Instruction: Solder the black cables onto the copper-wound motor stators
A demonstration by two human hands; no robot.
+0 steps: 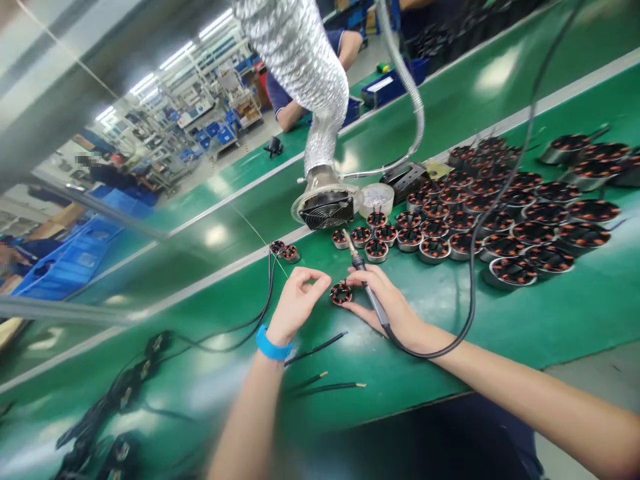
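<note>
My left hand [300, 298], with a blue band at the wrist, is closed in a pinch. A thin, pale solder wire [261, 239] runs down from the upper left to this hand; its end at the fingertips is too small to make out. My right hand [387, 300] is closed around a soldering iron [373, 300], whose tip points up and away. Between thumb and fingers the same hand also grips a small motor stator [341, 294] with copper windings in a metal ring. The left fingertips are just left of this stator, apart from it.
Many similar stators [450, 220] stand in rows at right. A fume fan [327, 210] hangs from a foil duct [320, 87], beside a white tub [377, 199]. Two stators with cables [284, 251] lie left; loose black cables [327, 388] lie in front. Another person's arm [295, 110] shows opposite.
</note>
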